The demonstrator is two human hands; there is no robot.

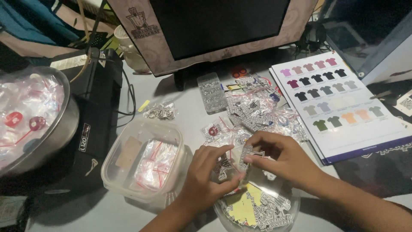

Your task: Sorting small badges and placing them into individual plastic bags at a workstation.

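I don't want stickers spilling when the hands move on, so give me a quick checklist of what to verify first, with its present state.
1. Left hand grips small clear bag: ok.
2. Right hand pinches black-and-white sticker: ok.
3. Sticker fully inside bag: cannot tell.
4. Sticker bowl sits below the hands: ok.
5. Clear tub of empty bags stands open beside left hand: ok.
6. Packed pile apart from colour chart: not ok, touching.

Dark screen (219, 23) in pale frame at worktop's far edge; white colour-chart sheet (343, 103) near right edge; clear bagged packets (257, 114) heaped mid-worktop.
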